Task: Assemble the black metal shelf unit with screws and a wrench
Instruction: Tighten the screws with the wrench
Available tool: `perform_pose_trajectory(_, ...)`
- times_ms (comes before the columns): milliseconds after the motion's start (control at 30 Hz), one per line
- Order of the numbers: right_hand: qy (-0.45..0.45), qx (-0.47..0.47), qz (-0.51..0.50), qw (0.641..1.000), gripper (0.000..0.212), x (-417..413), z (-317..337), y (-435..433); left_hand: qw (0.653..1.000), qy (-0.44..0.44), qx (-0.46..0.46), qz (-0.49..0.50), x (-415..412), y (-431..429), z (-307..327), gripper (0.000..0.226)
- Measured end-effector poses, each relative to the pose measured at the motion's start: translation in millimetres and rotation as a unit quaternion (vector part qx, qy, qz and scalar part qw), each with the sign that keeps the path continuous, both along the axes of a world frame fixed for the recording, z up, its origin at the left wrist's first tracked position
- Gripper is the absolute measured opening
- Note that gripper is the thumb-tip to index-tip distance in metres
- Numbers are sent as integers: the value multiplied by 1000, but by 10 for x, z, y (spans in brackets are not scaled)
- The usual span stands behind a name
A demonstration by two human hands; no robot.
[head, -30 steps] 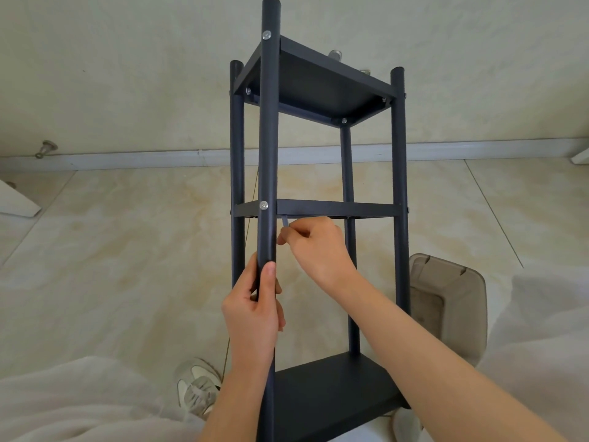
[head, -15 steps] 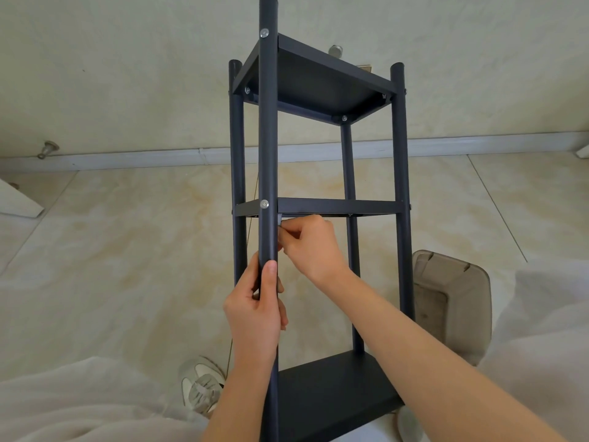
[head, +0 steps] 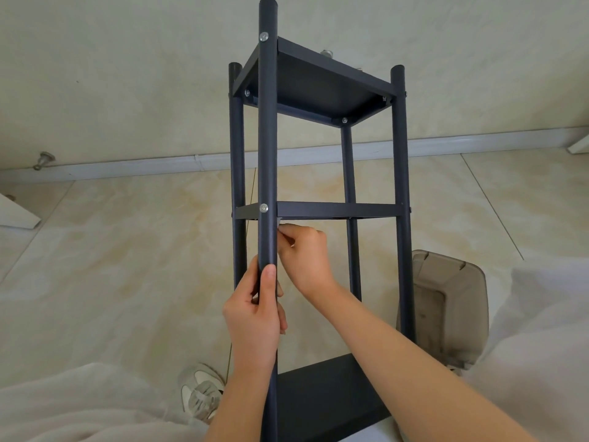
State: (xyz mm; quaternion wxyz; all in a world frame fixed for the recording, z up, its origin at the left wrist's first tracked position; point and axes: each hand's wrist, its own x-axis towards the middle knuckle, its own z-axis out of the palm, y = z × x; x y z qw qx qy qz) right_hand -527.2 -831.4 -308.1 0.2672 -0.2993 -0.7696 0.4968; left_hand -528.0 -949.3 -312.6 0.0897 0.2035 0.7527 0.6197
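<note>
**Two hands on the shelf unit, wrench tucked under the middle shelf**

So the black shelf unit (head: 318, 87) is up on the tiled floor (head: 127, 250) right in front of the person, with four posts and three shelves. The left hand (head: 251, 320) has its grip wrapped round the near post (head: 267, 138), thumb lying up the front of it, below the middle shelf (head: 334, 209). The right hand (head: 307, 256) is just right of that post, with its grip pinching a thin silvery wrench (head: 280, 222) that pokes up to the underside of the middle shelf. Most of the tool is hidden by the fingers, so I can't tell what it's seated on. A screw (head: 263, 208) sits in the post face level with that shelf.

A smoky translucent bin (head: 452, 317) lies on the floor beside the right-hand post, and a white shoe (head: 200, 395) sits low left of the unit.
</note>
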Motion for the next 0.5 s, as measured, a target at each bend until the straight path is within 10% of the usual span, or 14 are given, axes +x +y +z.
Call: perform_pose_trajectory(500,-63,-17,26,998,30,129,164,65,1000,0,-8,6,10,-17,-20,49)
